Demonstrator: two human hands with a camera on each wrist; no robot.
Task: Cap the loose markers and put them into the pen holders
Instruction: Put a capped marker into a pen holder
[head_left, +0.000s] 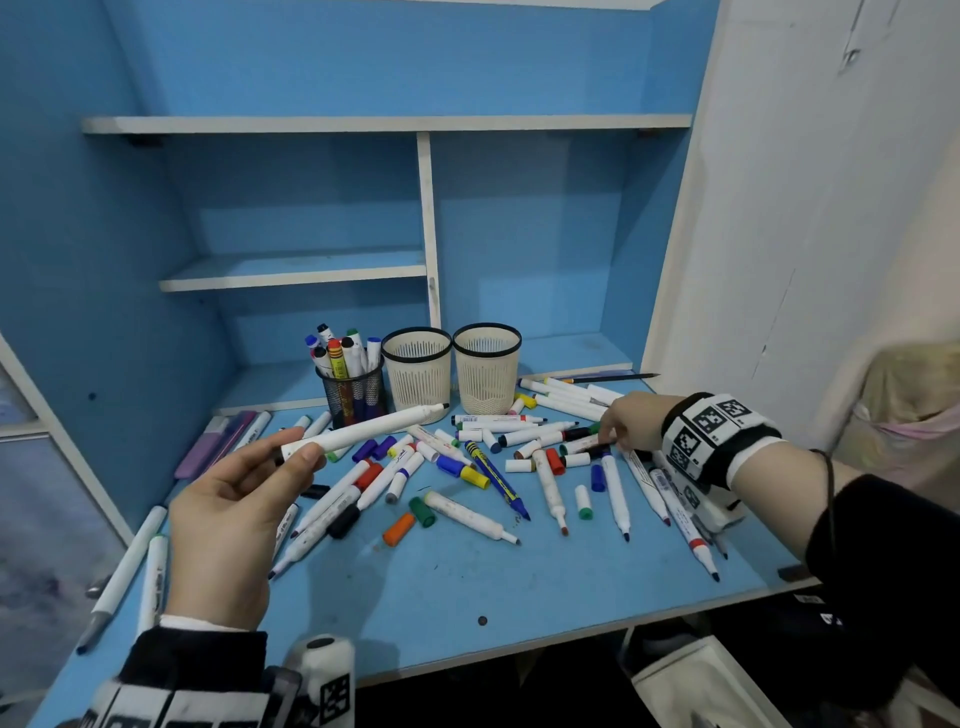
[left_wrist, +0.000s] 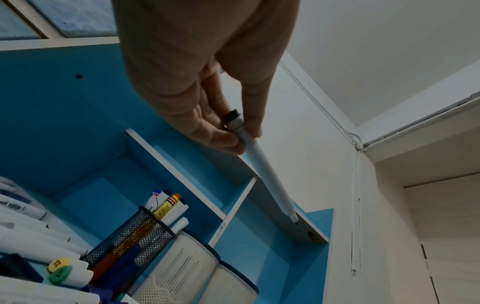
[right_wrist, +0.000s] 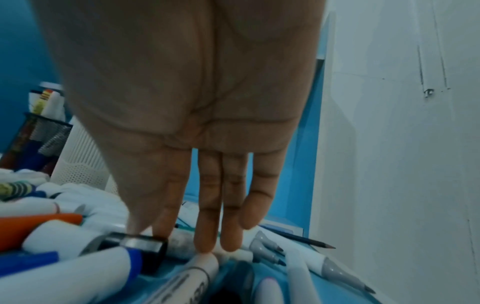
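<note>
My left hand (head_left: 293, 457) pinches the rear end of an uncapped white marker (head_left: 363, 431) with a black tip and holds it above the desk, tip pointing at the holders. The left wrist view shows the same marker (left_wrist: 262, 164) between thumb and fingers (left_wrist: 221, 137). My right hand (head_left: 615, 434) reaches down into the marker pile (head_left: 519, 457). Its thumb and index fingertip (right_wrist: 161, 230) pinch a black cap (right_wrist: 145, 245) while the other fingers stay straight. A black mesh holder (head_left: 353, 400) holds several capped markers. Two beige holders (head_left: 417, 374) (head_left: 487, 371) stand beside it.
Loose markers and caps cover the blue desk (head_left: 467, 587), among them an orange cap (head_left: 399, 529) and a green cap (head_left: 422, 512). More markers lie at the left edge (head_left: 130, 561). A pencil (head_left: 613, 378) lies by the white side panel. Blue shelves rise behind the holders.
</note>
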